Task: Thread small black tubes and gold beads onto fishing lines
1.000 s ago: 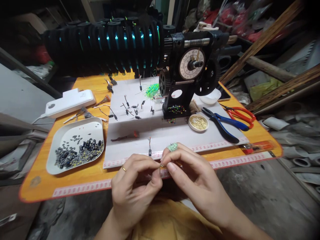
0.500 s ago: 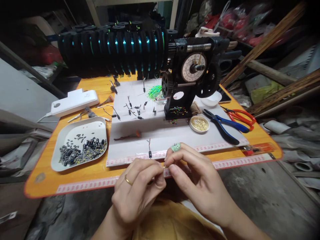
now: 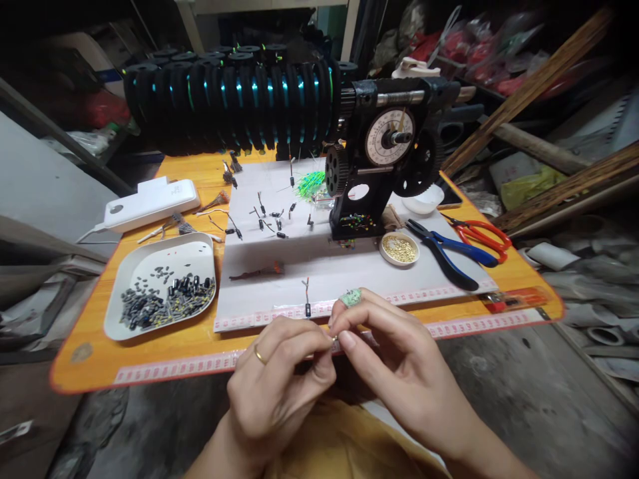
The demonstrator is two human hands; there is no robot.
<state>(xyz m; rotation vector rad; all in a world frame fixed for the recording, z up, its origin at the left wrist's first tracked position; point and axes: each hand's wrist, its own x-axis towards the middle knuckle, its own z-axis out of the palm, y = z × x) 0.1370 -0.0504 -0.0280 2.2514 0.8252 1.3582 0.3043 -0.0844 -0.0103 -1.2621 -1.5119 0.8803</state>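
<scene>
My left hand (image 3: 284,382), with a ring on one finger, is closed in a pinch at the table's front edge; what lies inside its fingers is hidden. Facing it, my right hand (image 3: 394,356) pinches a tiny gold-coloured piece (image 3: 335,338) between thumb and fingertip, right where the fingertips of both hands meet. Green wrap (image 3: 351,297) covers one right finger. Just beyond the hands, a small black cylinder (image 3: 308,309) with a twisted wire tail lies on the white board (image 3: 259,299). To the right stands a round dish (image 3: 400,250) of small gold pieces.
A black machine (image 3: 357,199) with a dial and a row of blue-line spools (image 3: 229,100) spans the back. On the left are a tray (image 3: 150,256) of small grey and black parts and a white power strip (image 3: 150,205). Blue pliers (image 3: 444,249) and red-handled cutters (image 3: 482,236) lie right.
The view has shifted slightly, so the table things appear a little further right. Both hands keep their pinch, fingertips together around the tiny gold piece.
</scene>
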